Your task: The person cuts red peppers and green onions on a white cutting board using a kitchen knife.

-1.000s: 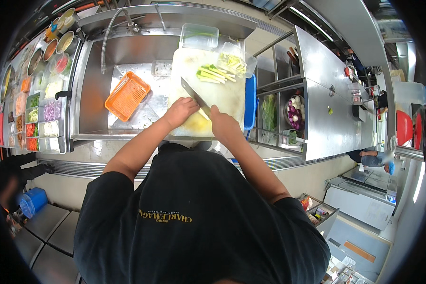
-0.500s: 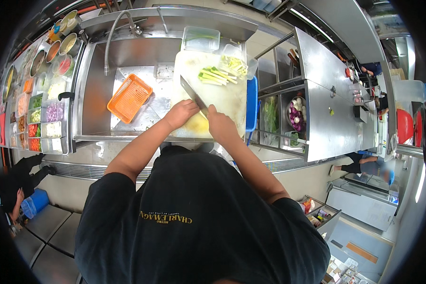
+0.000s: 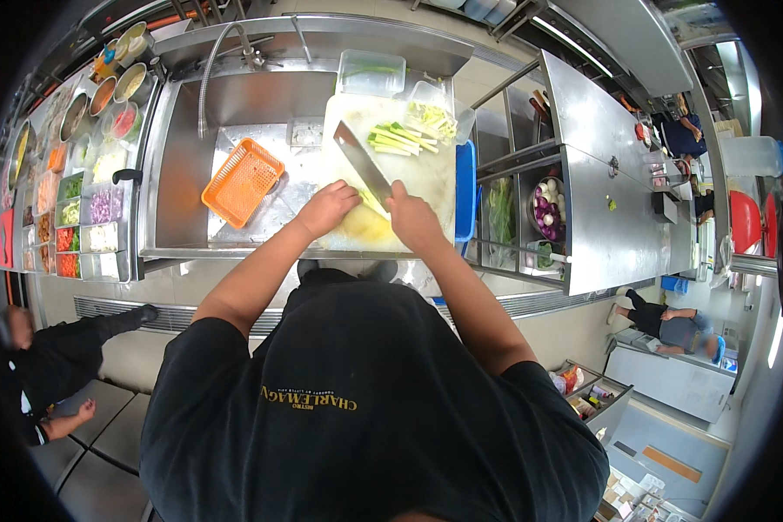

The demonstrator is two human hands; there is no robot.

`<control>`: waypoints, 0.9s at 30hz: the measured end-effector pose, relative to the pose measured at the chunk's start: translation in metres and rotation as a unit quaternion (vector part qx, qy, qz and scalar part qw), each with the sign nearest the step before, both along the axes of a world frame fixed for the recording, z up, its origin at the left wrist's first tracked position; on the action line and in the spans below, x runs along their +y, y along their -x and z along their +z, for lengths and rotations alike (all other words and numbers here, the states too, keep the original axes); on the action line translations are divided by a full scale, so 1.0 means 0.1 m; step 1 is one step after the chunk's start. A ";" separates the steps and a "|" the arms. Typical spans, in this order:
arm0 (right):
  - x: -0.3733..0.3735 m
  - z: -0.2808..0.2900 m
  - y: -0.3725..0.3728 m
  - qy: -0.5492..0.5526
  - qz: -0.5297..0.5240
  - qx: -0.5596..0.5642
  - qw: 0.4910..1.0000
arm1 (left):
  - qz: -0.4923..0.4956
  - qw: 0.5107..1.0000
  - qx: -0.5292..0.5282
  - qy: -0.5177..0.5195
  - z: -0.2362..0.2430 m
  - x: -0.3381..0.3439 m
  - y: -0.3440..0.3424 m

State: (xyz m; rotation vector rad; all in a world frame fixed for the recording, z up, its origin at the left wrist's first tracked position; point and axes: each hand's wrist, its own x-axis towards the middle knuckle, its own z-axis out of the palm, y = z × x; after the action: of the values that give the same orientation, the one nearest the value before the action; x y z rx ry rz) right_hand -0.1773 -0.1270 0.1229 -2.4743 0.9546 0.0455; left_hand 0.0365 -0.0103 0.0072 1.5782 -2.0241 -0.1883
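A wide-bladed kitchen knife (image 3: 364, 165) is gripped by the handle in my right hand (image 3: 416, 222); its blade slants away to the far left over the white cutting board (image 3: 438, 187). My left hand (image 3: 329, 209), fingers curled, holds pale green vegetable stalks (image 3: 372, 204) against the board, just left of the blade. Farther back on the board lies a pile of cut pale green sticks (image 3: 396, 139). Behind it a clear tub (image 3: 431, 117) holds more cut pieces. A clear container (image 3: 371, 72) with something green inside stands at the back edge.
Left of the board, an orange plastic basket (image 3: 243, 184) sits in the steel sink (image 3: 176, 165). A blue bin (image 3: 465, 187) borders the board's right side. Chopped ingredients in containers (image 3: 103, 204) fill the far left. One person (image 3: 56, 357) is at lower left, another (image 3: 677, 326) at right.
The blade has lifted and turned to show more of its face, and its tip lies slightly farther right. My left hand has shifted a little left. The person at lower left has come further into view.
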 end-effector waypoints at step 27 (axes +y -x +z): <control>0.26 -0.29 -0.22 0.005 0.010 0.018 1.000 | -0.009 0.998 0.004 0.059 -0.21 0.01 -0.03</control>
State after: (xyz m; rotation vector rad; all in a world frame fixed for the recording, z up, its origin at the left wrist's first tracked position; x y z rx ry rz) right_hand -0.1556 -0.1011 0.0937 -2.4994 0.9466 0.0921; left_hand 0.0390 -0.0095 -0.0135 1.4835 -2.0065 -0.0794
